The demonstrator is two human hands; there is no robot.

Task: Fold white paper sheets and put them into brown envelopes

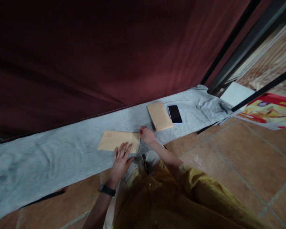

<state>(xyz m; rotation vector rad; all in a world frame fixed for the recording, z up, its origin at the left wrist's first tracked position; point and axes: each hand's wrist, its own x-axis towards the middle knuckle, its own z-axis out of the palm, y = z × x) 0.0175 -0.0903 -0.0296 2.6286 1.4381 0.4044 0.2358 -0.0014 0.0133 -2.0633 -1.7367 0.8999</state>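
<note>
A tan envelope [114, 140] lies flat on a grey cloth [62, 149] spread over the floor. My left hand [120, 161] rests flat on the envelope's near edge, fingers stretched out. My right hand [146, 135] is curled at the envelope's right end, fingertips pinching its flap edge. A second stack of tan envelopes [159, 116] lies further right, with a black phone [175, 114] beside it.
A dark red curtain [97, 54] hangs behind the cloth. Brown floor tiles [240, 156] lie to the right. A white sheet [237, 93] and a red and yellow poster [269, 111] sit at the far right under dark metal bars.
</note>
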